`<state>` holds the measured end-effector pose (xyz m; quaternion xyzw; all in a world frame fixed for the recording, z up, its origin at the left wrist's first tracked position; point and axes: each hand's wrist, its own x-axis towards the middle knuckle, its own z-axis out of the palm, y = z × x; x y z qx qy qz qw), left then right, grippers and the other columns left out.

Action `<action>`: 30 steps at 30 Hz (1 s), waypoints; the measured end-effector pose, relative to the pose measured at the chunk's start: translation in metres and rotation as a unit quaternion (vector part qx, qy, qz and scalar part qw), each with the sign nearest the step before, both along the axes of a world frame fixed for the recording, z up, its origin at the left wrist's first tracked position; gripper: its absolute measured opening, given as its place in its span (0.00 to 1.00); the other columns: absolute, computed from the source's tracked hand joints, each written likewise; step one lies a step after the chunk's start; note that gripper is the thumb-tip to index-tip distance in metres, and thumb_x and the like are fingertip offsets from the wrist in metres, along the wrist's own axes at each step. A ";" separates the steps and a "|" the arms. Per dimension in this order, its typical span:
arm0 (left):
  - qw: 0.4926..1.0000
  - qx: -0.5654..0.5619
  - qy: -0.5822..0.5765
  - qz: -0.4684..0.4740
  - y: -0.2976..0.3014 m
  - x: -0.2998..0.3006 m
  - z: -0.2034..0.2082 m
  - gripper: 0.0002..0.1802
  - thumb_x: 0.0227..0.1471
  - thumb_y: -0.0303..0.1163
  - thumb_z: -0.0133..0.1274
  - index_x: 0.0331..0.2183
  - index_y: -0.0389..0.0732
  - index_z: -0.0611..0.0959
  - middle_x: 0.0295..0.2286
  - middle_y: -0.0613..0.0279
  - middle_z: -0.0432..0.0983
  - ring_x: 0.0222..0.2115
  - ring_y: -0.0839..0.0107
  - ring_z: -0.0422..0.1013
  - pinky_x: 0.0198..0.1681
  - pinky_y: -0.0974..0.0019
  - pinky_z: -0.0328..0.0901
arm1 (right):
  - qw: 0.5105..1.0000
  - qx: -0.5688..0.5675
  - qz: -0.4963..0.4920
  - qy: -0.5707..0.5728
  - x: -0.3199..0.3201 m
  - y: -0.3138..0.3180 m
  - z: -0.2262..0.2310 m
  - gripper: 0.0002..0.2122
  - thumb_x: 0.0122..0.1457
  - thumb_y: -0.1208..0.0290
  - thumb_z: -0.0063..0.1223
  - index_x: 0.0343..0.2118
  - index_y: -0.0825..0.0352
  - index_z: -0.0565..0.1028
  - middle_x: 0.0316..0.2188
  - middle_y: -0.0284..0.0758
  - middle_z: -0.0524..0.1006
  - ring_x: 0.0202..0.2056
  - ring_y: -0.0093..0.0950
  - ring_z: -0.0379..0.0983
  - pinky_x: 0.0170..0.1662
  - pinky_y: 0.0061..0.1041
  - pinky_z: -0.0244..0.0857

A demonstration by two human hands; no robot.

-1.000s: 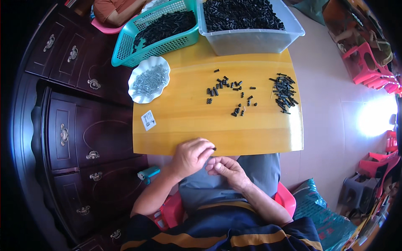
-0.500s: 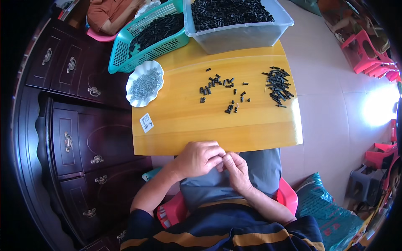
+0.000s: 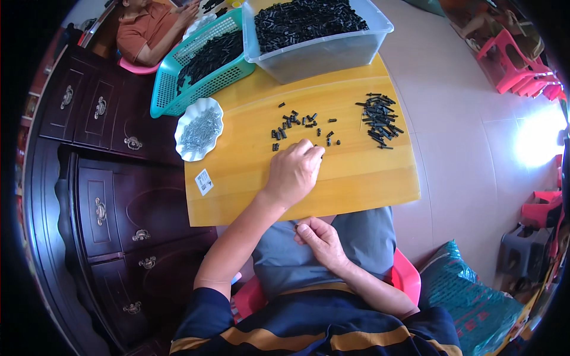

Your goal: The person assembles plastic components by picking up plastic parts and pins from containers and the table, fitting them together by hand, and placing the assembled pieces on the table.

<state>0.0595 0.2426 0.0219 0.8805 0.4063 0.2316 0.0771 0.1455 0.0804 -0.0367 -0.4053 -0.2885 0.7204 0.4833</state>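
Over the middle of the yellow table (image 3: 243,178), my left hand (image 3: 293,172) reaches down with curled, closed fingers at the near side of some scattered small black plastic pieces (image 3: 282,134). A dark bit shows by its fingertips, and the hand covers part of the group. My right hand (image 3: 320,240) stays over my lap just off the table's near edge. Thumb and forefinger are pinched there, with a tiny dark spot at their tips too small to name. Longer black pieces with thin stems (image 3: 380,121) lie heaped at the table's right side.
A white scalloped dish (image 3: 180,149) of thin metal pins stands at the table's left, above a small white label (image 3: 204,182). Behind are a green basket (image 3: 205,94) and a clear bin (image 3: 323,59), both holding black parts. Dark drawers (image 3: 124,202) line the left. Another person (image 3: 145,35) sits beyond.
My left hand has parted from my right and moved forward onto the table, to the small black pieces. My right hand remains over my lap, pinched. The view has shifted slightly.
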 end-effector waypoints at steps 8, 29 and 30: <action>0.999 -0.018 0.049 0.012 0.009 0.010 0.000 0.08 0.50 0.29 0.58 0.36 0.42 0.83 0.29 0.61 0.76 0.30 0.60 0.76 0.32 0.58 0.72 | 1.000 0.016 -0.002 -0.001 0.001 0.001 -0.004 0.11 0.67 0.65 0.50 0.36 0.70 0.75 0.26 0.28 0.76 0.30 0.16 0.69 0.37 0.18 0.67; 0.998 -0.061 -0.026 0.018 0.026 -0.006 0.001 0.05 0.52 0.30 0.56 0.32 0.43 0.85 0.31 0.62 0.79 0.30 0.58 0.77 0.32 0.58 0.72 | 1.000 0.008 -0.006 -0.010 0.005 0.004 -0.001 0.11 0.67 0.65 0.51 0.37 0.70 0.75 0.26 0.29 0.77 0.31 0.16 0.71 0.37 0.18 0.68; 0.998 -0.057 -0.027 0.015 0.026 -0.005 0.001 0.05 0.52 0.30 0.56 0.32 0.43 0.85 0.31 0.62 0.79 0.30 0.58 0.77 0.32 0.58 0.72 | 1.000 0.008 -0.007 -0.011 0.005 0.004 -0.002 0.11 0.67 0.65 0.51 0.37 0.70 0.75 0.26 0.29 0.77 0.31 0.16 0.71 0.37 0.18 0.68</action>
